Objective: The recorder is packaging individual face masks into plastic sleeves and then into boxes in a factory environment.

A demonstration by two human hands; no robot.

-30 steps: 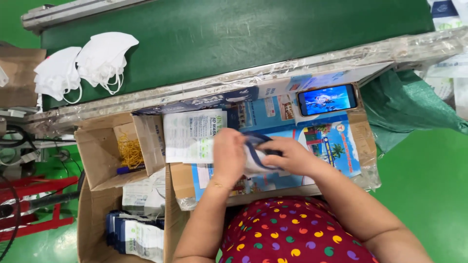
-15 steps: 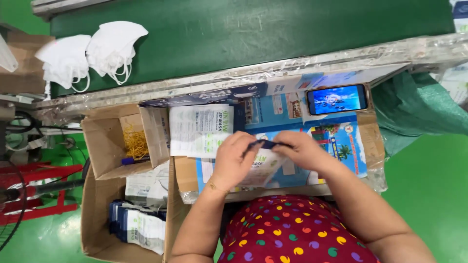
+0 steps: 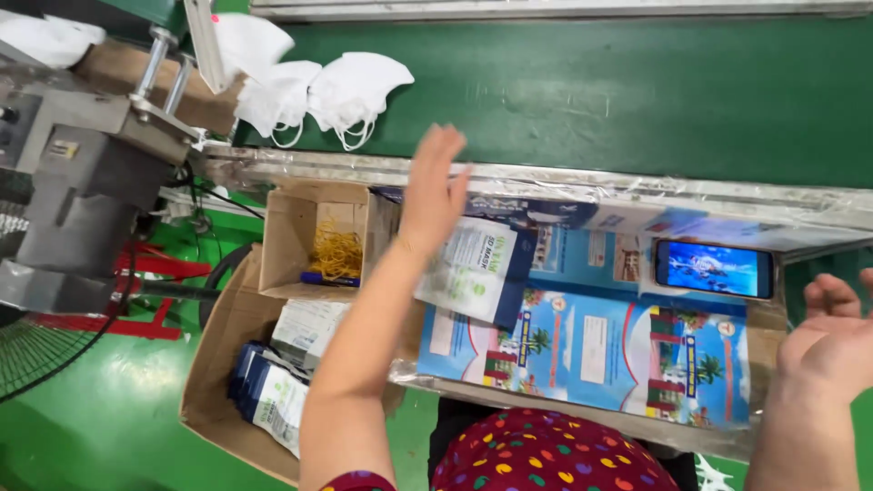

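White face masks (image 3: 314,95) lie on the green conveyor belt (image 3: 637,91), just beyond our left hand (image 3: 433,186), which reaches toward them with fingers apart and empty. Our right hand (image 3: 832,341) hovers at the right edge, fingers loosely spread, near the phone (image 3: 714,269). A mask packet (image 3: 473,273) rests on the blue tabletop (image 3: 591,350).

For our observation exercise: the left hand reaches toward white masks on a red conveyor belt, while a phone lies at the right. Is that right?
Not quite: the head view shows a green conveyor belt, not red. The left hand does reach toward the white masks, and the phone lies at the right.
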